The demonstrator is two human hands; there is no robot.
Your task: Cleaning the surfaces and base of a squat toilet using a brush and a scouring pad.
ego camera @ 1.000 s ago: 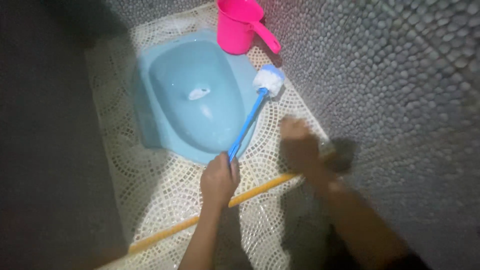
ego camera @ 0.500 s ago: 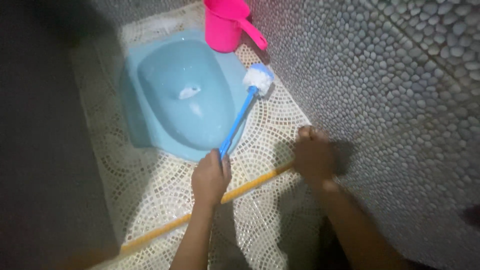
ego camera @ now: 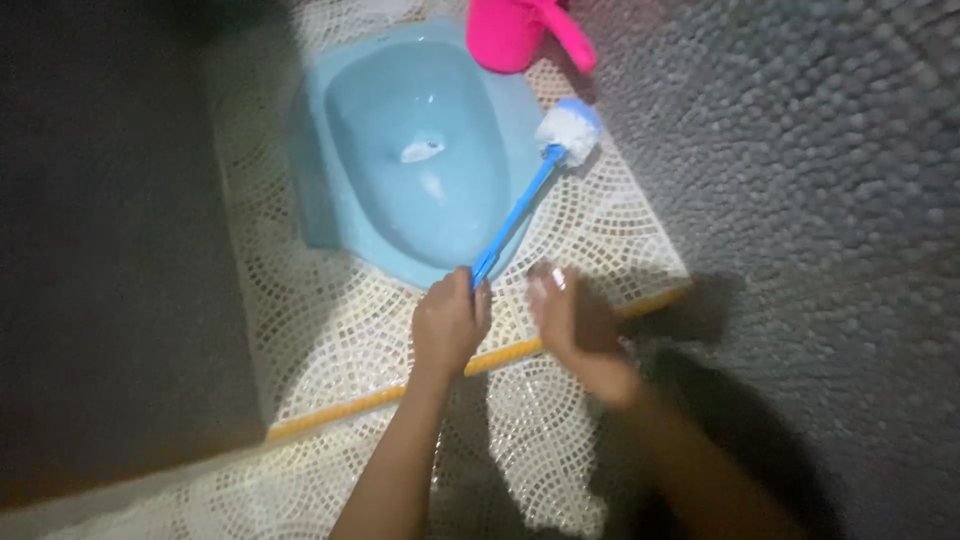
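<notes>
Head view: the left hand [ego camera: 450, 325] wraps the near end of a blue toilet brush [ego camera: 520, 210], probably to keep clear of the bristles. Its long axis runs from near-left to far-right, the white head [ego camera: 570, 130] pointing far-right, resting on the mosaic floor [ego camera: 620, 230] beside the blue squat pan [ego camera: 420, 150]. The right hand [ego camera: 570, 320] hovers loosely curled, apparently empty, just right of the handle; blur hides detail. A pink jug [ego camera: 510, 35] stands far.

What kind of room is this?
Most likely a bathroom. A blue squat toilet sits in the mosaic tile floor, the left hand holds a toilet brush, and a pink water scoop stands nearby.
</notes>
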